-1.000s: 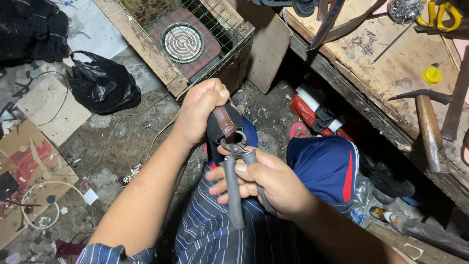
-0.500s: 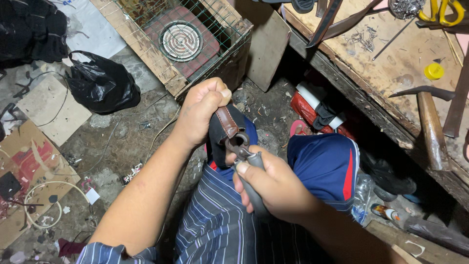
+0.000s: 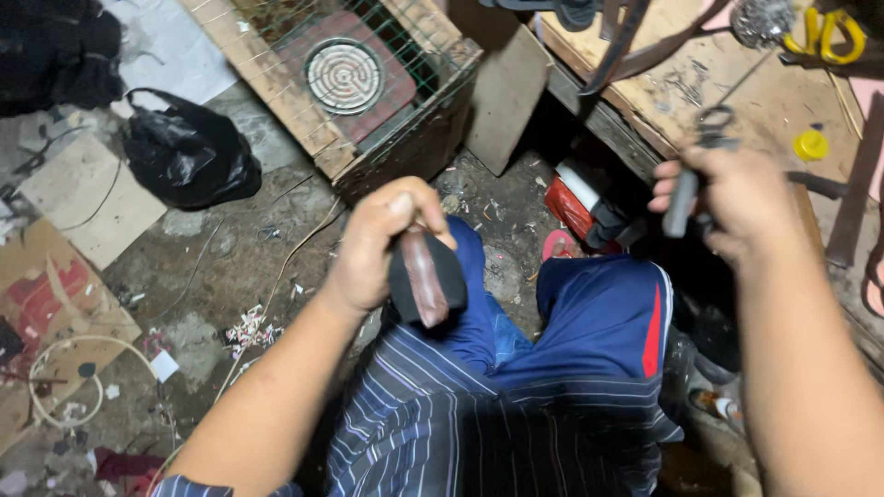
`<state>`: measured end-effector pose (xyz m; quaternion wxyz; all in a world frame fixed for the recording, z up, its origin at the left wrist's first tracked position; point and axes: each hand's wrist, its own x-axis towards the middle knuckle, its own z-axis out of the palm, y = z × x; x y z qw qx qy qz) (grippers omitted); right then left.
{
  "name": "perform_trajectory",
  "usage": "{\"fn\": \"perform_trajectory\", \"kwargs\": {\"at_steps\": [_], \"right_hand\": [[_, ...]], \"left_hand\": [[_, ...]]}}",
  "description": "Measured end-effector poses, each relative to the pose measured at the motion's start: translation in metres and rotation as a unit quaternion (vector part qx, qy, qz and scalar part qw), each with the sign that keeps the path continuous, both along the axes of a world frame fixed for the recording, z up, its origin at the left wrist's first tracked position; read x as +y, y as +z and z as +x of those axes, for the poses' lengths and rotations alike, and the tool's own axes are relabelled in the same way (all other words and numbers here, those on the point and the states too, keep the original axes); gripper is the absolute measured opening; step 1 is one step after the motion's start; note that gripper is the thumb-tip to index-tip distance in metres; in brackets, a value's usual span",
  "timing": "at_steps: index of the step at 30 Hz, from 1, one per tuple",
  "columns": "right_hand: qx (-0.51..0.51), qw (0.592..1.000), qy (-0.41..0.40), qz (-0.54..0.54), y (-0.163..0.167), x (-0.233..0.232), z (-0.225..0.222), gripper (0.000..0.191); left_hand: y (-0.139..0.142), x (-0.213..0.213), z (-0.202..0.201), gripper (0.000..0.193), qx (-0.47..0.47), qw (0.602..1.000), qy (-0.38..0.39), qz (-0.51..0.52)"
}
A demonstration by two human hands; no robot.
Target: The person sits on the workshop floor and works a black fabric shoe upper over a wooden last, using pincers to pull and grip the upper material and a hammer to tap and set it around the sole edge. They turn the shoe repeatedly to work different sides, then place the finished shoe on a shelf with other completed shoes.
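At centre frame in the head view, I see the left hand [image 3: 382, 244] clenched around a dark part with a brown metal piece [image 3: 425, 278] poking out of the fist toward 5 o'clock. It sits above the blue shorts [image 3: 599, 317], over the left knee.

At 2 o'clock from it, well apart, the right hand [image 3: 737, 198] is closed on pliers [image 3: 686, 189]; grey handles hang out of the fist, jaws point up toward 12. The hand hovers over the edge of the wooden workbench [image 3: 737, 83].

On the bench at 1 o'clock of the right hand: a yellow cap [image 3: 811, 144].

At 11 o'clock of the left hand: a wire crate [image 3: 354, 83] with a round grate inside. At 9 to 10 o'clock: a black bag [image 3: 189, 152] on the littered floor.
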<state>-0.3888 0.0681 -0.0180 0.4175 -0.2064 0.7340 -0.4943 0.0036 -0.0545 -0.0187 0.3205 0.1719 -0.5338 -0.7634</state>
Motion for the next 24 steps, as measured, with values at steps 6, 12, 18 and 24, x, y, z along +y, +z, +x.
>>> {"fn": "perform_trajectory", "kwargs": {"at_steps": [6,12,18,24], "right_hand": [[0.077,0.996,0.017,-0.029,0.018,0.007,0.032,0.028],[0.069,0.965,0.249,0.051,0.042,0.064,0.183,0.045],[0.166,0.914,0.365,-0.059,0.069,0.061,0.227,0.054],[0.237,0.895,0.369,-0.078,0.091,0.058,0.237,0.049]], "left_hand": [[0.005,0.021,-0.002,0.054,0.059,0.997,-0.031,0.047],[0.003,0.019,0.001,0.041,0.037,0.999,0.014,-0.018],[0.004,0.003,-0.004,0.02,0.001,0.996,0.084,0.003],[0.005,0.022,-0.01,0.017,-0.034,0.992,0.107,-0.064]]}}
